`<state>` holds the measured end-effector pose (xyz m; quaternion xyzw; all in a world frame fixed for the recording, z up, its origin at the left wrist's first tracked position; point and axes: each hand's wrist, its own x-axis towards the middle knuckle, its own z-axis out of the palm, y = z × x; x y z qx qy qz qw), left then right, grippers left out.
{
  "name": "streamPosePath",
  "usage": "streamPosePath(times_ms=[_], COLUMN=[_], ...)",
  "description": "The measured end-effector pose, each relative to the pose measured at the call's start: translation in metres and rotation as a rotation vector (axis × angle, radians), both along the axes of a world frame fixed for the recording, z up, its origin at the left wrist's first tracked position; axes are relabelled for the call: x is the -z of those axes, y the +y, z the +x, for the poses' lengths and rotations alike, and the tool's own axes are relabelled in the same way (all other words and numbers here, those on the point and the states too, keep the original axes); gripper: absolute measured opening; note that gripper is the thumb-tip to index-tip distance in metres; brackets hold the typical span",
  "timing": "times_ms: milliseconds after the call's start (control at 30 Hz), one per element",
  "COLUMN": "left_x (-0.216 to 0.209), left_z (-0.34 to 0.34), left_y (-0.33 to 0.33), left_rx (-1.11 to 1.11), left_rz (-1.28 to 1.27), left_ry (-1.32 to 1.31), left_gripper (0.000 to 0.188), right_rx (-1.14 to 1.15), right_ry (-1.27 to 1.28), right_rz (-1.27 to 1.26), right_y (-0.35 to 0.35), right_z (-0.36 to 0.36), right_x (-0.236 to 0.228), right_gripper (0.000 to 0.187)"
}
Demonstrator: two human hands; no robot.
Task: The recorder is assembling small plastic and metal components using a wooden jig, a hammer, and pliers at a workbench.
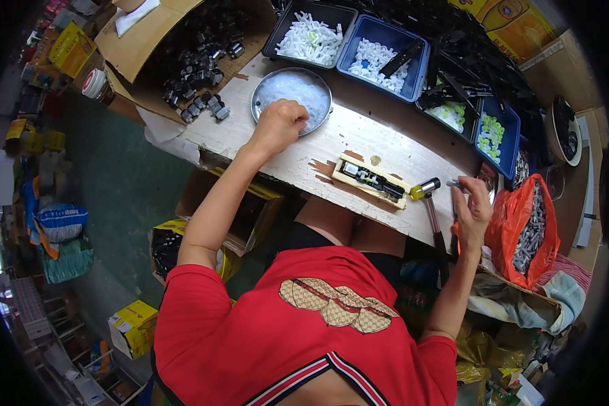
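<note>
My left hand (277, 128) reaches over the near rim of a round metal bowl (257, 116) of whitish, translucent material. Its fingers are pinched together; what they hold, if anything, is hidden. My right hand (474, 211) is raised at the right end of the bench, fingers curled, with a small grey piece (453, 181) at the fingertips. Left of it lies a hammer (432, 210) with a yellow-and-black head, its dark grip hanging past the bench edge. The hammer's yellow face lies beside a pale block-like fixture (340, 177), which holds a black assembly (372, 178) with a white part.
Beyond the bowl stand a black tray (273, 51) and a blue tray (413, 91) of small white parts. A blue bin (509, 152) holds yellow-green parts. At the right sits an orange bag (504, 233) of grey metal pieces; at the left, a cardboard box (125, 51) of dark parts.
</note>
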<state>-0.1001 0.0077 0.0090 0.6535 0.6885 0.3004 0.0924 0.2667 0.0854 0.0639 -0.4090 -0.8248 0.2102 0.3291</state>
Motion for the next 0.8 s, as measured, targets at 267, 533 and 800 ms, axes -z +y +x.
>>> streamPosePath(times_ms=[267,533,800], left_x=[-0.029,-0.04,-0.047], left_z=[0.025,0.063,0.077], left_y=[-0.012,-0.009,-0.009], left_rx=[0.046,0.281,0.341], left_rz=[0.083,0.187,0.209], left_ry=[-0.613,-0.579,-0.444], left_gripper=[0.011,0.011,0.013], right_rx=[-0.218,-0.283,-0.284], right_ry=[0.344,0.281,0.207], right_rz=[-0.192,-0.108,-0.054], right_y=[-0.016,-0.021,-0.024], right_z=[-0.064,-0.102,-0.098], right_x=[0.011,0.007,0.004], right_gripper=[0.017,0.015,0.016])
